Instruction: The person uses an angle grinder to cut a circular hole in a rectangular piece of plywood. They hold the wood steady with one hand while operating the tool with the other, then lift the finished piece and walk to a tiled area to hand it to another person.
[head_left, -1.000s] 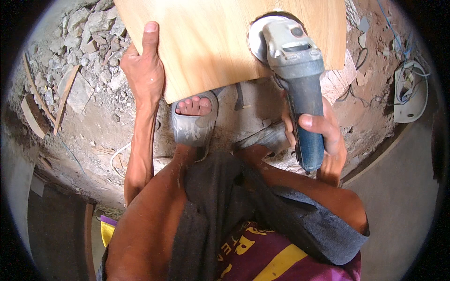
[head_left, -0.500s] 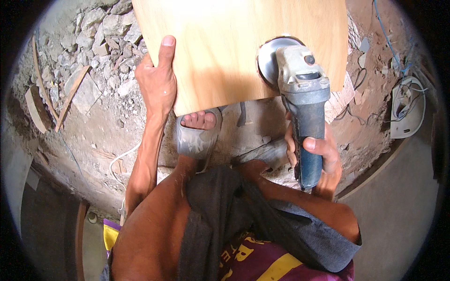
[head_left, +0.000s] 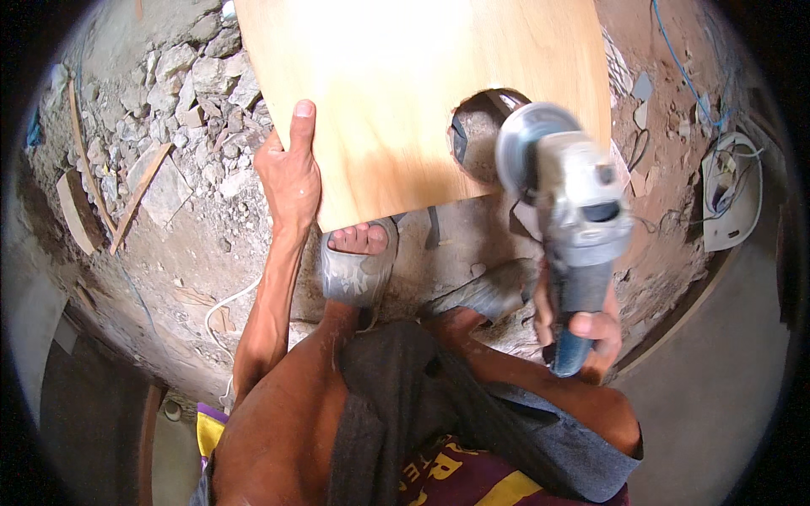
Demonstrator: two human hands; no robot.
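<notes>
A light wooden board [head_left: 380, 160], probably plywood, has a large round hole [head_left: 483, 139] near its lower right edge; dirt ground shows through it. My left hand [head_left: 291, 177] grips the board's left edge, with the thumb flat on its top face. In my right hand [head_left: 591, 325] is an angle grinder [head_left: 584, 211], held by its dark blue body. Its round disc [head_left: 533, 145] is blurred and overlaps the hole's right rim in view; whether it touches the wood I cannot tell. Some fingers of my left hand are hidden under the board.
Broken stones [head_left: 198, 80] lie on the dirt at left, with narrow wood strips [head_left: 139, 198] nearby. My sandalled foot [head_left: 359, 261] rests below the board's near edge. A white plastic piece with cords [head_left: 732, 194] lies at right. A white cord [head_left: 221, 312] runs beside my left forearm.
The grinder has moved right and toward me, uncovering the round hole. The board and my left hand appear slightly lower in view.
</notes>
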